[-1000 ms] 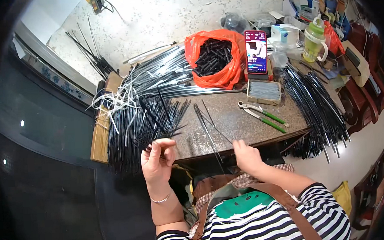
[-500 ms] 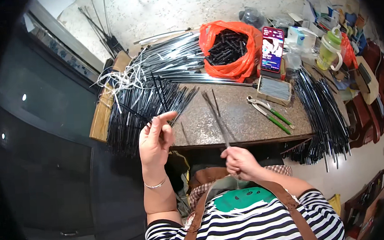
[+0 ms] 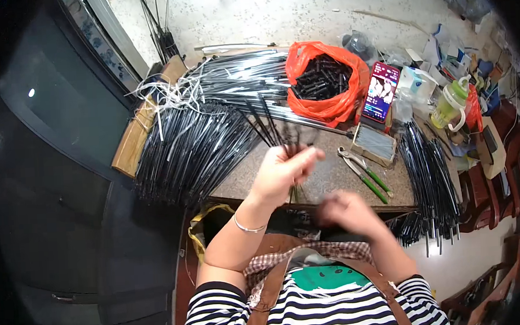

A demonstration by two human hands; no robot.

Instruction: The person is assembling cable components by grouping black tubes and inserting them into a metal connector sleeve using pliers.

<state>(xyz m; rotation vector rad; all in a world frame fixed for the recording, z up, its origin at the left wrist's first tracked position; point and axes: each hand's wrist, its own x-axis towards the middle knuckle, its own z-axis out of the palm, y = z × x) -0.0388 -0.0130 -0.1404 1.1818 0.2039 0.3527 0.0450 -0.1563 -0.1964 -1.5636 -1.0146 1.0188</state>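
My left hand (image 3: 285,172) is closed around several thin black rods (image 3: 265,124). They fan upward out of the fist, and their lower ends show just beneath it. To its right, lower down and in front of the table edge, my right hand (image 3: 352,213) is smeared by motion. Its fingers are too blurred to show whether anything is in them. Left of my left hand lies a large spread bundle of similar black rods (image 3: 191,148), its ends hanging over the front edge of the table.
Shiny rods (image 3: 241,75) lie behind, beside a red plastic bag (image 3: 310,110) of short black tubes (image 3: 323,77). White ties (image 3: 177,90) drape over the bundle. Green-handled pincers (image 3: 366,177), a box of thin pins (image 3: 375,142), a phone (image 3: 380,91) and more rods (image 3: 431,177) occupy the right side.
My left hand has moved right and closed round the rods, which now fan above it. My right hand has shifted right; the rods it gripped no longer show in it. The view has tilted slightly.
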